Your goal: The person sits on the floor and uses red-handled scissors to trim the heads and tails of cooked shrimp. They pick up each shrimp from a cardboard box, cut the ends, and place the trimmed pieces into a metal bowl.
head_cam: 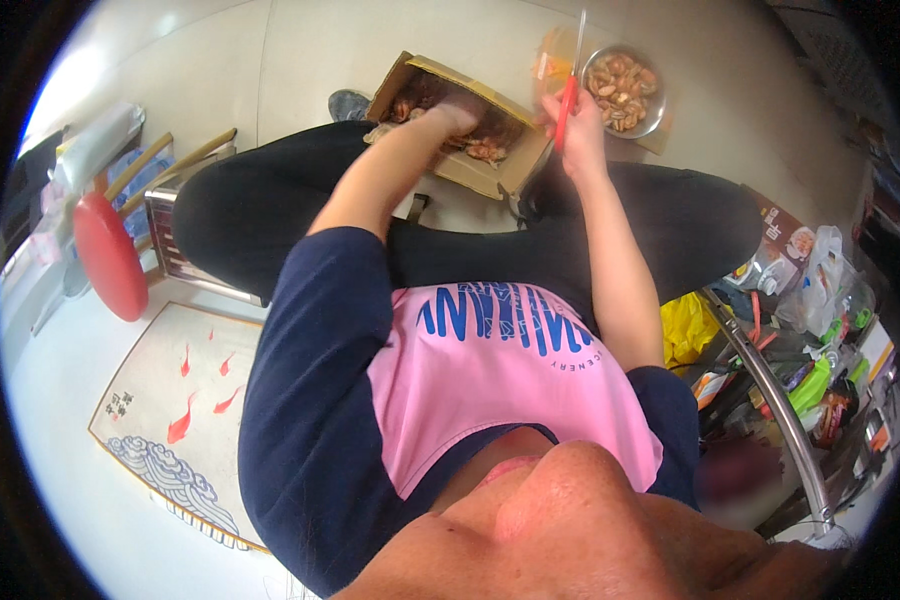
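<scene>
My left hand (461,116) reaches into an open cardboard box (521,154). It is blurred, and its fingers are partly hidden, so what it holds cannot be told. Reddish-brown pieces (487,152) of unclear kind, perhaps food, lie in the box. My right hand (581,127) is closed around red-handled scissors (568,112), their metal blades pointing away from me, just right of the box. Beside that hand, a round metal bowl (661,112) holds many brownish-orange pieces (621,88). An orange-and-white wrapper or sheet (555,64) lies left of the bowl.
The bowl and box are on a pale tiled floor (315,45). A red-topped stool (110,255) and a mat with red fish (187,405) are at the left. At the right are a curved metal tube (776,405), a yellow plastic bag (686,326) and cluttered packages.
</scene>
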The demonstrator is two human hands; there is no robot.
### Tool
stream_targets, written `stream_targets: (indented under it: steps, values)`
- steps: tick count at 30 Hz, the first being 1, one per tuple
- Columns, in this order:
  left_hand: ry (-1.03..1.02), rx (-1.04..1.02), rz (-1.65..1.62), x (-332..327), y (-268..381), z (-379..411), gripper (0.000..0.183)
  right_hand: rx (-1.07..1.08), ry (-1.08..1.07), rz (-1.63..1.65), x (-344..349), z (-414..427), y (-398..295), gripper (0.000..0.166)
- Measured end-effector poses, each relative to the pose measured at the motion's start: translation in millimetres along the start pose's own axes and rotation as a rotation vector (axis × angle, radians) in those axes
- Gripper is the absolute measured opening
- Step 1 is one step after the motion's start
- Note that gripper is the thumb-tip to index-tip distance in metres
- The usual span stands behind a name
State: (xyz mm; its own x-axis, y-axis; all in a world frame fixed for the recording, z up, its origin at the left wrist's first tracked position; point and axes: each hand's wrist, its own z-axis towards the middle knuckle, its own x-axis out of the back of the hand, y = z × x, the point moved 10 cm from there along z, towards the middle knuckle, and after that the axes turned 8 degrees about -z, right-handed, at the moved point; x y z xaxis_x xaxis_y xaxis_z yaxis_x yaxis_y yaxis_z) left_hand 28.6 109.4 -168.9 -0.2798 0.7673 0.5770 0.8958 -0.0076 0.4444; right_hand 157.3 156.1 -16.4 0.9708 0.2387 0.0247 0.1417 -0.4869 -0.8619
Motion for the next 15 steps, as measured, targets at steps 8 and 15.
stream_targets:
  steps: [8, 15]
  values:
    - [-0.366, 0.176, 0.119, 0, 11, 12, 0.048, -0.081, 0.040, 0.019, 13, 2, 9, 0.018]
    - [-0.429, 0.201, 0.027, -22, -4, 23, 0.048, -0.073, 0.064, 0.061, 20, 1, 14, 0.019]
